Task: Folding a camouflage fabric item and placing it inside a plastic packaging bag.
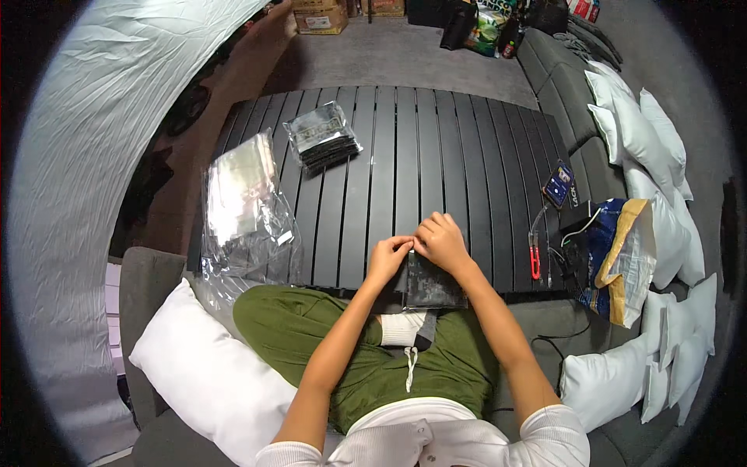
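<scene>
At the near edge of the black slatted table (381, 187), a clear plastic packet with something flat and black inside (436, 286) lies under my hands. My left hand (389, 257) pinches the packet's upper left corner, fingertips pressed together. Close against it, my right hand (442, 240) has its fingers curled and closed on the packet's top edge. The fingertips of both hands nearly touch. Farther off to the left sits a neat stack of similar black packets (323, 140). A loose heap of clear plastic bags (245, 191) spreads along the table's left side.
A red-handled cutter (534, 262) and a phone (558, 185) with a cable lie on the right. Beside them stands a blue and tan bag (618, 253). White pillows (607, 381) cover the grey sofa (572, 105). Another pillow (210, 370) rests by my left knee.
</scene>
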### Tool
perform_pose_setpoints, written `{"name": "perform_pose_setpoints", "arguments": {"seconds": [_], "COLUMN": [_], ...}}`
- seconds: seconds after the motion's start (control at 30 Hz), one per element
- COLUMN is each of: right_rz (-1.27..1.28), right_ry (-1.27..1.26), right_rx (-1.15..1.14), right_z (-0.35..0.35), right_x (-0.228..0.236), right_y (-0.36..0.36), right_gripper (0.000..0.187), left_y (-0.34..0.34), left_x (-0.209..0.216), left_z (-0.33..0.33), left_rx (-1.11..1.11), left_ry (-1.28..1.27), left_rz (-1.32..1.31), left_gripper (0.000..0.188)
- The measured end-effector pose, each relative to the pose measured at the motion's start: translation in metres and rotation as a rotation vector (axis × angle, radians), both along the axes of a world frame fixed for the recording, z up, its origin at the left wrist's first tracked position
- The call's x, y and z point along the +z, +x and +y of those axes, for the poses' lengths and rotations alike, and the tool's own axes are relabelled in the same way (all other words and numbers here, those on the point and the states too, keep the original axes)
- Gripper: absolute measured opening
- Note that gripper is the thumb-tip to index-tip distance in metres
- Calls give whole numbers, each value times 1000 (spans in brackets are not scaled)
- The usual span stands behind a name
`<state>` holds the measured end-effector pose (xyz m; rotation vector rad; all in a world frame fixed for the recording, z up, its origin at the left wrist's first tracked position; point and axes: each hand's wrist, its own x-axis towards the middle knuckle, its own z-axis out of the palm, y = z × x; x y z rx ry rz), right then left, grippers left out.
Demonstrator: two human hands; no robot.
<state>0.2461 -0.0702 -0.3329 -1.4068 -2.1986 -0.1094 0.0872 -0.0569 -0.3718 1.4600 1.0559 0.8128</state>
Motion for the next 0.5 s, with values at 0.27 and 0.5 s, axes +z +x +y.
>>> {"name": "perform_pose_setpoints", "arguments": {"seconds": [0.27,0.5], "right_rz": [258,439], "right_ry": [-65,-148], "right_rx": [-81,-173], "right_z": [1,3], "right_x": [-2,-13], "right_y": [4,5], "right_gripper": [12,11], "left_y": [0,2], "left_x": [7,9], "left_z": [0,1], "left_rx": [8,13], "left_ry": [-79,-114], "left_rz": [46,-21], "left_gripper": [23,21]}}
